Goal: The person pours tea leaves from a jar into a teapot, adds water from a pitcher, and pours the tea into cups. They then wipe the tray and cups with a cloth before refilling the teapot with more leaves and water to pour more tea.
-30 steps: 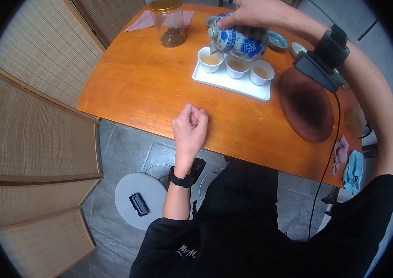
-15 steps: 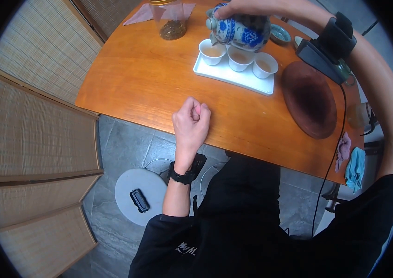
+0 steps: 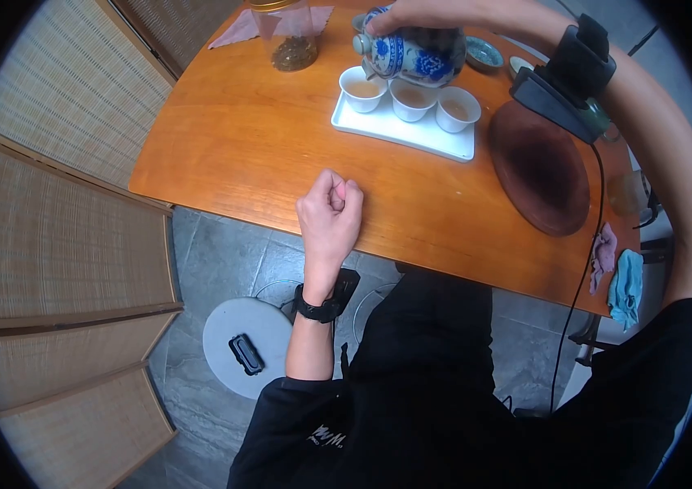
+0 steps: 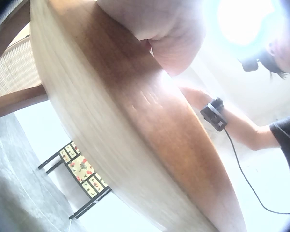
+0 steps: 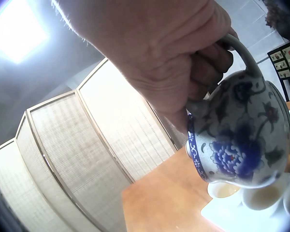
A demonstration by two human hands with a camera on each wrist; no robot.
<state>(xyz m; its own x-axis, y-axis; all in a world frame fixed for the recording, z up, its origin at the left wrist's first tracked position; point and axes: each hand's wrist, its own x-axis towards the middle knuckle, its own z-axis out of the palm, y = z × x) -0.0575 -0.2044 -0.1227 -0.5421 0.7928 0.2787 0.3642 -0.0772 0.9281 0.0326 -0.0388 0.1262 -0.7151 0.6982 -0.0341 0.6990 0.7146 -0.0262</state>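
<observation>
My right hand [image 3: 423,11] grips the handle of a blue-and-white floral teapot [image 3: 427,61], its thumb lying at the lid end. The teapot is tipped with its spout at the leftmost white cup [image 3: 362,91]. In the right wrist view, curled fingers go round the handle of the teapot [image 5: 237,135]. Beside that cup stand a middle cup [image 3: 413,106] and a right cup [image 3: 458,116], all three with brownish tea on a white tray [image 3: 403,138]. My left hand [image 3: 330,213], fingers curled in a fist, rests at the near table edge and holds nothing.
A brown oval tray [image 3: 537,171] lies right of the cups. A gold-lidded jar [image 3: 291,41] stands at the back left on a pink cloth [image 3: 232,29]. Teal [image 3: 626,285] and pink cloths hang at the right edge. A black cable [image 3: 595,236] runs down from my right wrist.
The head view has shifted slightly. The teapot stays tipped, its spout at the leftmost cup; my left fist keeps its place at the table edge.
</observation>
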